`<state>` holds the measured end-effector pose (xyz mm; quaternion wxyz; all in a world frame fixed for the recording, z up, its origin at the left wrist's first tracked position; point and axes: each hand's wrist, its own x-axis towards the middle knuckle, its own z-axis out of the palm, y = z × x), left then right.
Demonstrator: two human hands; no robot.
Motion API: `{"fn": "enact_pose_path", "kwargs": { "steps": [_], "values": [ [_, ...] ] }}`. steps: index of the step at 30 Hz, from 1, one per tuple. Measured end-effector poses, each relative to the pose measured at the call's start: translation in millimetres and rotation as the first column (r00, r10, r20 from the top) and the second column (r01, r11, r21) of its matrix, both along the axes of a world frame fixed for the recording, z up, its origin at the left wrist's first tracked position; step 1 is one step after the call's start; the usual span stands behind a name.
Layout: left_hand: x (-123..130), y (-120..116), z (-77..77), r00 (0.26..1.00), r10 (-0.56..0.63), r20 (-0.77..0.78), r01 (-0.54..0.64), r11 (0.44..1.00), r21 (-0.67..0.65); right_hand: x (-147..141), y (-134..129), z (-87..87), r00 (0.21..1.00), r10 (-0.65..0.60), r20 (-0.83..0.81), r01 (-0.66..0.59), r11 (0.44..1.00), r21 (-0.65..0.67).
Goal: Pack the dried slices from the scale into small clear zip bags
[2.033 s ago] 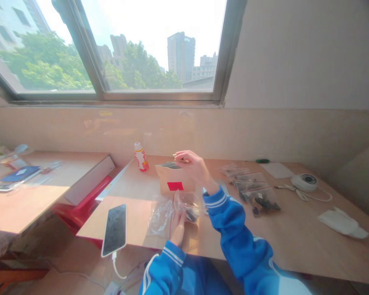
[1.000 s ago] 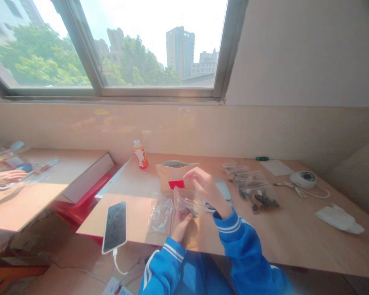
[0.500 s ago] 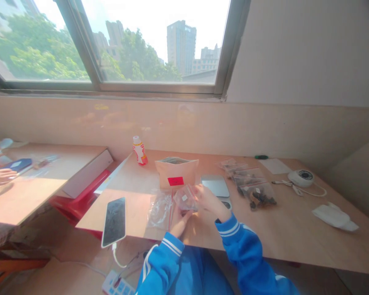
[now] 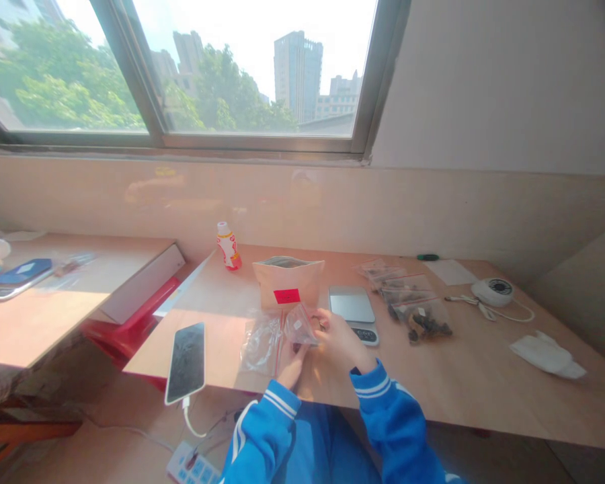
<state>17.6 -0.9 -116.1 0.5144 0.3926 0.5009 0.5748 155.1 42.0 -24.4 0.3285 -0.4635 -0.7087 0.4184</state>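
A small clear zip bag (image 4: 299, 325) with a white label is held by my left hand (image 4: 291, 366), its fingers closed on the lower part. At the bag's right edge, my right hand (image 4: 339, 337) is closed, with a small dark thing at its fingertips that I cannot make out. Just behind stands an open kraft pouch (image 4: 288, 282) with a red label. Flat clear bags (image 4: 260, 344) lie to the left of my left hand. A silver scale (image 4: 353, 306) sits behind and right of my right hand.
Filled zip bags (image 4: 423, 319) lie right of the scale, with a white round device (image 4: 493, 292) and crumpled white material (image 4: 547, 354) beyond. A bottle (image 4: 228, 247) stands back left. A phone (image 4: 186, 363) on a cable is at the left edge. Another table (image 4: 75, 302) is far left.
My right hand has shifted slightly down and right, uncovering more of the scale's control panel. The held bag has tilted. At the far left table, another person's hands have left the view.
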Motion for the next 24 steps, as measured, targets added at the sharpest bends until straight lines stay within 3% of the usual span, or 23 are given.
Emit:
{"fn": "enact_pose_path", "kwargs": {
  "steps": [3, 6, 13, 17, 21, 24],
  "values": [
    [2, 0, 0.1, 0.999, 0.012, 0.045, -0.01, 1.0, -0.03, 6, -2, 3.7, 0.991, -0.104, -0.081, 0.097, 0.992, -0.086],
    [4, -1, 3.6, 0.998, 0.011, 0.07, -0.008, 0.999, -0.039, 9, -4, 10.7, 0.979, -0.14, -0.15, 0.116, 0.981, -0.154],
    [5, -2, 11.4, 0.994, 0.037, 0.099, -0.034, 0.999, -0.029, 10, 5, 24.8, 0.879, -0.313, -0.359, 0.294, 0.95, -0.108],
    [5, -1, 12.1, 0.996, 0.024, 0.083, -0.021, 0.999, -0.035, 5, 11, 60.2, 0.805, -0.315, -0.502, 0.317, 0.945, -0.084],
    [6, -1, 7.2, 0.996, 0.042, 0.081, -0.038, 0.998, -0.052, -17, 29, 108.0, 0.744, -0.241, -0.623, 0.348, 0.936, 0.053],
    [6, -2, 3.6, 0.995, 0.063, 0.079, -0.061, 0.998, -0.025, -42, 47, 125.0, 0.72, -0.211, -0.661, 0.417, 0.893, 0.17]
  ]
}}
